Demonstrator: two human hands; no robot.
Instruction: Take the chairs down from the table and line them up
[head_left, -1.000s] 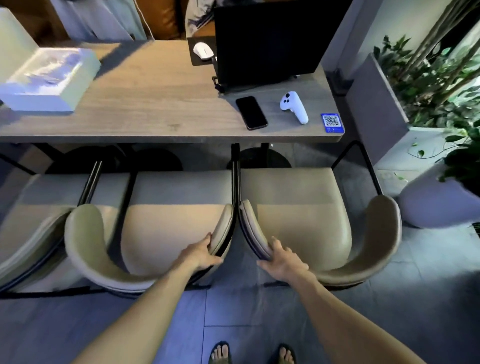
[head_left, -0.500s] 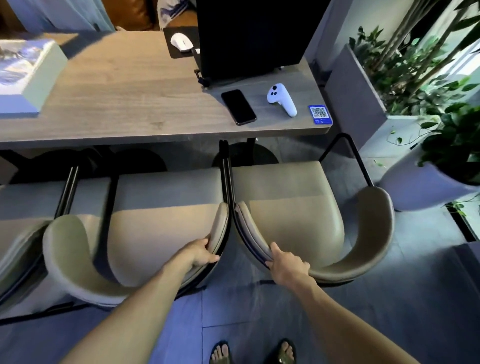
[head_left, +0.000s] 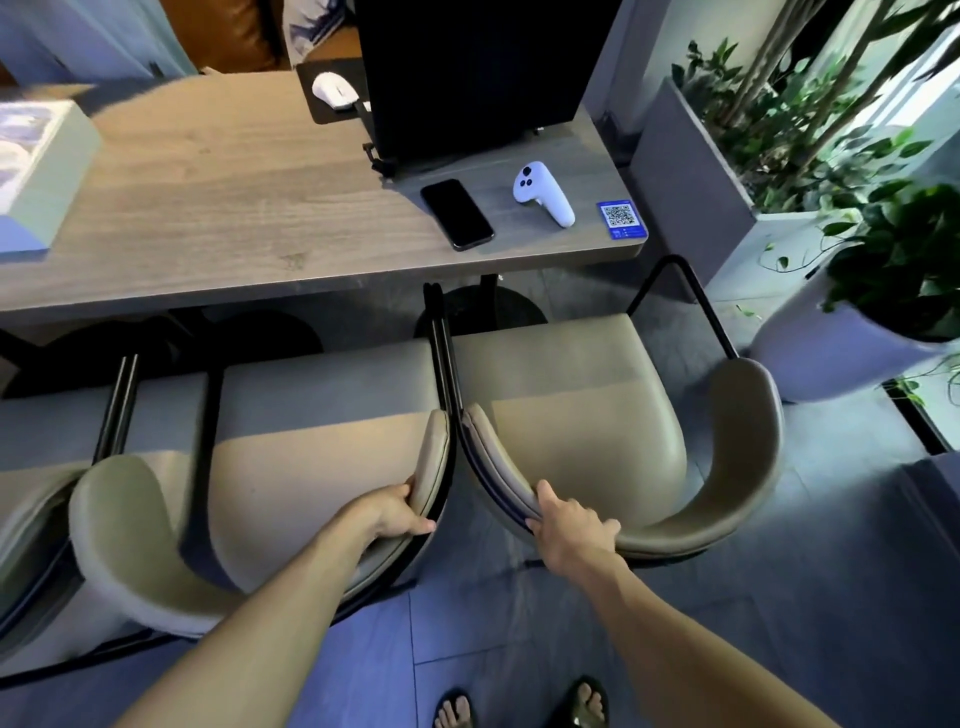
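Two beige padded chairs with black frames stand side by side on the floor in front of a wooden table (head_left: 218, 208). My left hand (head_left: 397, 512) grips the right end of the curved backrest of the middle chair (head_left: 311, 467). My right hand (head_left: 571, 525) grips the left part of the backrest of the right chair (head_left: 582, 415). The two backrest ends nearly touch. A third beige chair (head_left: 31, 499) shows partly at the far left.
On the table lie a black phone (head_left: 457, 214), a white controller (head_left: 543, 200), a blue QR card (head_left: 622, 220), a black monitor (head_left: 478, 73), a white mouse (head_left: 335, 91) and a box (head_left: 36, 166). A grey planter (head_left: 691, 171) and a white plant pot (head_left: 831, 353) stand at the right.
Both hands keep their hold on the backrests. The two chairs have edged closer to the table and each other, and my view has shifted slightly.
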